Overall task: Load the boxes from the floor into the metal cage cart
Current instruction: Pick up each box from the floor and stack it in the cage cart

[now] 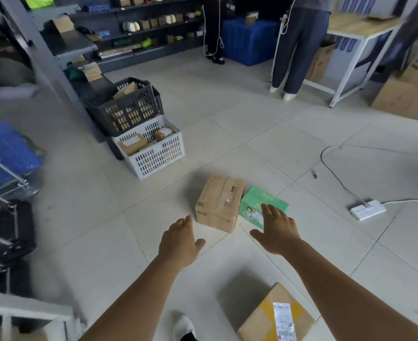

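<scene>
A brown cardboard box (217, 203) lies on the tiled floor in the middle of the view, with a green box (262, 203) touching its right side. My left hand (179, 241) reaches out with straight fingers, just left of and short of the brown box. My right hand (278, 230) is spread open above the near corner of the green box; I cannot tell if it touches. Both hands hold nothing. A third cardboard box (275, 316) with yellow tape and a white label sits near my feet. The metal cage cart (3, 198) stands blurred at the left edge.
A white crate (163, 153) and a black crate (126, 112) hold small parcels at the centre left. A power strip (368, 209) and its cable lie on the floor to the right. Two people stand at the back by a table (360, 25). Shelving lines the back left.
</scene>
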Tool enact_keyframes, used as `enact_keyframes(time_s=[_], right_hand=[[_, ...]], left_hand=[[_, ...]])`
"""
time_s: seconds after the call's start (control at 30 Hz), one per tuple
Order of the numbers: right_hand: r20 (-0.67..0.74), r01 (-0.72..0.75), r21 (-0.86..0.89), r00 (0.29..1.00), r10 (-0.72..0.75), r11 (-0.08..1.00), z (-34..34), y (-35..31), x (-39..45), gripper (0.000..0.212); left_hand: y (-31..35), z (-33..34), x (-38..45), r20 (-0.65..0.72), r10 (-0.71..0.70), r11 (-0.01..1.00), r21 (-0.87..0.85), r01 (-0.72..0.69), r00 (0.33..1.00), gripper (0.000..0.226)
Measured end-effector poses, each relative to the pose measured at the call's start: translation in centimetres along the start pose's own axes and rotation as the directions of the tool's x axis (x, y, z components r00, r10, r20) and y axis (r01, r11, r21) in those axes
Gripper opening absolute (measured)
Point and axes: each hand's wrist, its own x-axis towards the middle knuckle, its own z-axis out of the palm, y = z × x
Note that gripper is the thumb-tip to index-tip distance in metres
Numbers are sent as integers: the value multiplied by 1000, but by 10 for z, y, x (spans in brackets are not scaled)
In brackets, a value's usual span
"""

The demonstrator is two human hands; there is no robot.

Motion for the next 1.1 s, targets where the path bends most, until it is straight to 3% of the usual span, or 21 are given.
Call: enact_keyframes(time_s=[0.27, 0.5, 0.87, 0.97, 1.1], right_hand=[[23, -83, 9, 996, 83, 997, -9, -55, 96, 86], [20, -103, -20, 994, 103, 994, -20, -62, 160, 80], [111, 67, -79, 992, -58, 995, -7, -32, 334, 77], [177, 143, -93, 976, -125, 985, 8, -8, 398, 75], [278, 197, -95, 946, -165, 976, 39, 24, 481, 71]], left_hand=[[-53, -32, 112, 48, 39, 999, 4, -40, 998, 72], [-68, -36, 173, 108, 21, 1000, -20, -19, 994, 69], [-42, -6, 288, 74, -236, 969, -62, 241, 969, 72], [-21, 18, 327, 106, -331, 941, -41, 337, 938, 73], [4, 66, 378, 213, -483, 852, -109, 512, 849, 75]])
